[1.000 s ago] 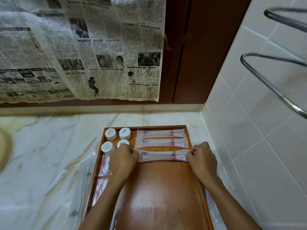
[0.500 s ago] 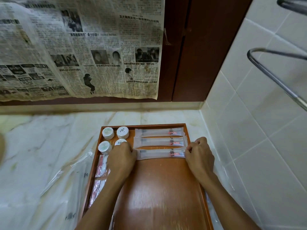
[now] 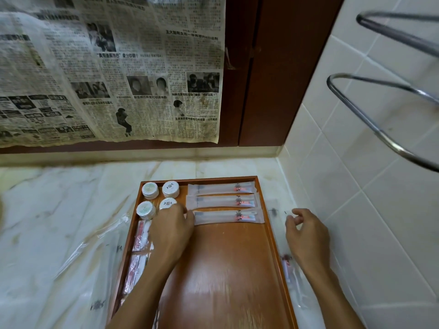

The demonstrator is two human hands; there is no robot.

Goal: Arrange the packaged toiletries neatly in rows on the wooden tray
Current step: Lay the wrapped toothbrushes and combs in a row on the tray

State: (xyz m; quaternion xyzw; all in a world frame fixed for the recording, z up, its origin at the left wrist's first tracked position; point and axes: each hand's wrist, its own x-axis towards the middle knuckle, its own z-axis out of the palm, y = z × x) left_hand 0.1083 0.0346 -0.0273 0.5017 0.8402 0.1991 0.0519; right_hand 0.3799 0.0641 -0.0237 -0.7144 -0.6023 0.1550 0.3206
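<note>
The wooden tray [image 3: 225, 269] lies on the marble counter against the tiled wall. Three long clear packets lie in rows at its top right: one [image 3: 221, 188], a second [image 3: 222, 201] and a third [image 3: 229, 216], which sits slightly further right. Several round white tubs [image 3: 150, 189] stand at the top left. Red-and-white sachets [image 3: 141, 236] run along the left rim. My left hand [image 3: 171, 231] rests on the tray, fingertips at the third packet's left end. My right hand [image 3: 306, 233] hovers off the tray's right side, fingers loosely curled and holding nothing.
More clear packets [image 3: 288, 264] lie on the counter between the tray and the tiled wall [image 3: 380, 233]. Crumpled clear plastic [image 3: 90, 257] covers the counter left of the tray. Chrome towel rails [image 3: 380, 134] jut out at upper right. Newspaper [image 3: 118, 79] hangs on the brown cabinet behind.
My right hand let go of the third packet's right end and moved right, off the tray. The packet now lies flat. My left hand stays at its left end.
</note>
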